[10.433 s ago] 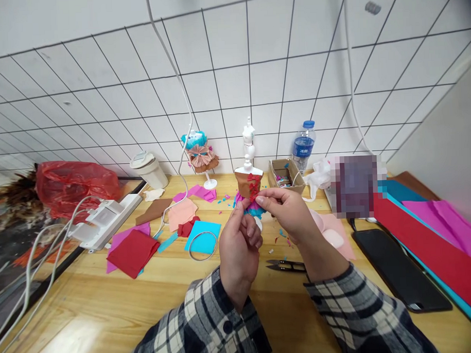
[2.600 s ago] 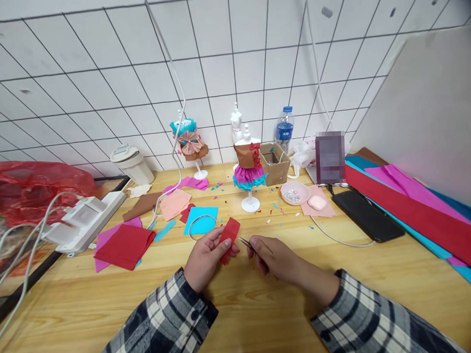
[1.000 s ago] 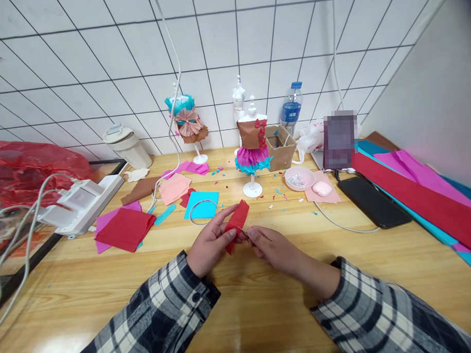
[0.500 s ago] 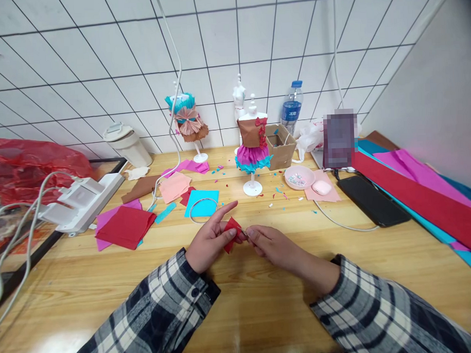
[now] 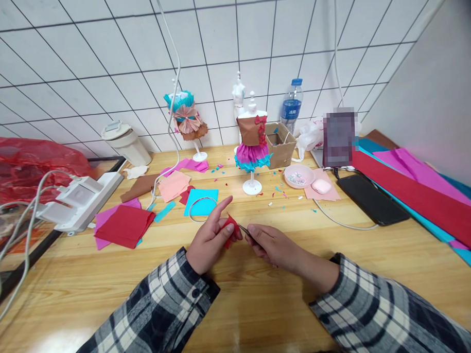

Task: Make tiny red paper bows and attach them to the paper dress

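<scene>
My left hand (image 5: 209, 239) pinches a small piece of red paper (image 5: 230, 227) just above the wooden table (image 5: 244, 310), with the forefinger stretched out. My right hand (image 5: 274, 245) is closed on small thread snips (image 5: 243, 230), whose blades point at the red paper. Behind my hands stands a small white mannequin (image 5: 251, 150) dressed in a brown paper top with red bows and a pink and teal skirt.
Paper squares (image 5: 125, 226) and a wire ring (image 5: 202, 204) lie to the left, near a white power strip (image 5: 82, 200). A second dressed mannequin (image 5: 187, 121), cup (image 5: 126, 144), bottle (image 5: 291, 106), cardboard box (image 5: 281, 149), pink bead dish (image 5: 299, 175), phone (image 5: 372, 198) and long paper sheets (image 5: 421, 195) surround the work spot.
The red paper piece in my left hand has become smaller since a second ago. The snips have drawn slightly back to the right. Ten seconds ago both hands held the mannequin.
</scene>
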The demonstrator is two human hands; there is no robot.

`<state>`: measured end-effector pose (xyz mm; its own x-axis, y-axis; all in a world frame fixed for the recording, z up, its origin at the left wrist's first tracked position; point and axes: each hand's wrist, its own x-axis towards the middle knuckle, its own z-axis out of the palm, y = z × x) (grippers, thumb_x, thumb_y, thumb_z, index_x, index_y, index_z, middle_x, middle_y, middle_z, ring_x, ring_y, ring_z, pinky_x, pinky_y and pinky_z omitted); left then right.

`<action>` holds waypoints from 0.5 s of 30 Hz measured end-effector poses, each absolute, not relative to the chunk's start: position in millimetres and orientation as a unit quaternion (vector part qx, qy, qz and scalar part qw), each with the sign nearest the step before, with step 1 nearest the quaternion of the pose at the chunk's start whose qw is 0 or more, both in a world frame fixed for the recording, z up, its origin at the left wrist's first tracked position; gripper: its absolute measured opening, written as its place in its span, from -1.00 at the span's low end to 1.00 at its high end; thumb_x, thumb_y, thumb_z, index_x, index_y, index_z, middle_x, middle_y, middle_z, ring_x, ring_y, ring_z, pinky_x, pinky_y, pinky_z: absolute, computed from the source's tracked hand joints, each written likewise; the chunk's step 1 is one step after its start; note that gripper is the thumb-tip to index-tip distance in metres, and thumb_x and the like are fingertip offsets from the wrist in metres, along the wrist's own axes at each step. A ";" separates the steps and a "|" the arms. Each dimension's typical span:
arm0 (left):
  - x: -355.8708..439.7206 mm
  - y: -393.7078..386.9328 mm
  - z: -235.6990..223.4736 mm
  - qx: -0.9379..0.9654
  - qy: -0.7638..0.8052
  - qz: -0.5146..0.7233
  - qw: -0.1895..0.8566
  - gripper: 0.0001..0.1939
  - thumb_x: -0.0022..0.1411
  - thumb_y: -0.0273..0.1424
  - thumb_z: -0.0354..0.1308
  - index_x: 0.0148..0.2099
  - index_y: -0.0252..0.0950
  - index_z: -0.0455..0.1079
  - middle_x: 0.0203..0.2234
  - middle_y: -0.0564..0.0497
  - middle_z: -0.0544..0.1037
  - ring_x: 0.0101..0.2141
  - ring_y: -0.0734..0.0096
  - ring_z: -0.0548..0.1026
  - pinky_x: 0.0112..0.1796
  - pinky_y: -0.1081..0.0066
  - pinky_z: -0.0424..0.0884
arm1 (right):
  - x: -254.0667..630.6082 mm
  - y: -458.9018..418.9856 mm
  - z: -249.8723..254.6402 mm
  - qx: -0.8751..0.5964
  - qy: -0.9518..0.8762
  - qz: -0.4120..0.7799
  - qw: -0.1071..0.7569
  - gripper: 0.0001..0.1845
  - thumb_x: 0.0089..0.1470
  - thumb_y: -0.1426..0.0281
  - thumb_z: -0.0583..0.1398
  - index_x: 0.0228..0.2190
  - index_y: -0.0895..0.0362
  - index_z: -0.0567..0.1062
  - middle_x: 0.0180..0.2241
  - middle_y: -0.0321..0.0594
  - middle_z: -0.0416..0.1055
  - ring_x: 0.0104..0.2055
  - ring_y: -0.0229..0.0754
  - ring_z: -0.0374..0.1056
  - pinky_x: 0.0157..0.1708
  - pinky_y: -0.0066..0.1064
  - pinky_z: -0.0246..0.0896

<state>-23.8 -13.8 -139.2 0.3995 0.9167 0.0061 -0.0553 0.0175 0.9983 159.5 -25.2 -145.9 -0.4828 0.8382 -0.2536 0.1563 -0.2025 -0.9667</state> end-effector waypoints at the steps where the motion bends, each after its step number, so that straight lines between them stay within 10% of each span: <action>1: -24.1 -13.5 -139.1 0.575 0.374 0.405 0.604 -0.26 0.30 -0.29 0.09 0.39 -0.27 -0.20 -0.46 0.02 0.50 -0.41 0.42 0.43 -0.37 0.44 0.27 | 160.1 -24.7 -147.1 -0.434 -0.578 0.637 0.267 -0.51 0.22 -0.01 -0.12 -0.49 0.10 0.24 -0.66 -0.44 0.07 -0.63 -0.36 -0.01 -0.61 -0.47 -0.08; 15: -25.3 -13.5 -142.8 0.627 0.368 0.378 0.573 -0.20 0.33 -0.29 0.05 0.41 -0.25 -0.35 -0.48 0.04 0.47 -0.41 0.40 0.43 -0.29 0.35 0.30 | 159.5 -25.0 -153.7 -0.420 -0.612 0.612 0.274 -0.47 0.22 -0.03 -0.15 -0.47 0.12 0.26 -0.62 -0.40 0.10 -0.57 -0.32 0.04 -0.54 -0.45 -0.03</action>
<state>-25.3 -13.5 -142.8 0.4435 0.8948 0.0517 0.0279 -0.0714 0.9971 159.5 -25.0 -153.7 -0.4968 0.8490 -0.1797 0.1796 -0.1021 -0.9784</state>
